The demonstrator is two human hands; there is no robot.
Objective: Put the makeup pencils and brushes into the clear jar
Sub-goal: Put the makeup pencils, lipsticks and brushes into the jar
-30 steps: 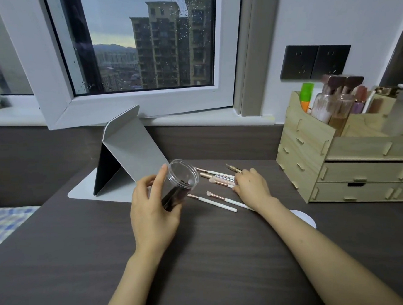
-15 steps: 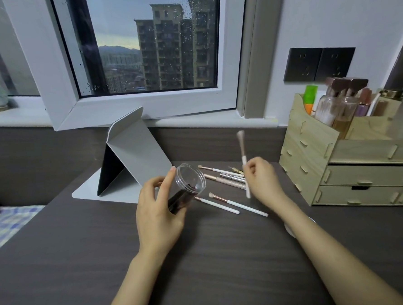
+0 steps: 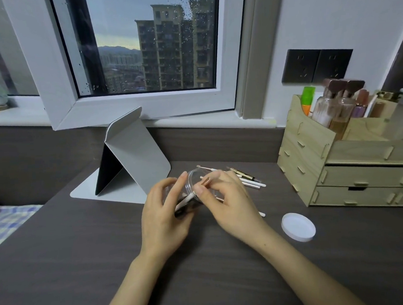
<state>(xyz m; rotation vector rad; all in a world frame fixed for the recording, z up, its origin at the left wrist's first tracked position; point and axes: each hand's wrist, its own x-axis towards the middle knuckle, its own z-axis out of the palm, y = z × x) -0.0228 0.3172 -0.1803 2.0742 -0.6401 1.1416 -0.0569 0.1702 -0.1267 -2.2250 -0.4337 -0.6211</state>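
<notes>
My left hand (image 3: 163, 216) grips the clear jar (image 3: 193, 183), tilted with its open mouth turned to the right. My right hand (image 3: 227, 202) pinches a white makeup brush with a rose-gold ferrule (image 3: 203, 183) at the jar's mouth; its white handle reaches inside the jar. Several more pencils and brushes (image 3: 247, 179) lie on the dark desk just behind my right hand. One white handle tip (image 3: 262, 214) pokes out below my right hand.
The jar's white round lid (image 3: 298, 226) lies on the desk to the right. A wooden drawer organiser (image 3: 352, 166) with bottles stands at the far right. A grey folding stand (image 3: 130, 161) sits behind my left hand, under the window.
My right hand lifted a brush off the desk, held it upright, then brought it left to the jar's mouth. The view has drawn nearer and the lid has come into sight.
</notes>
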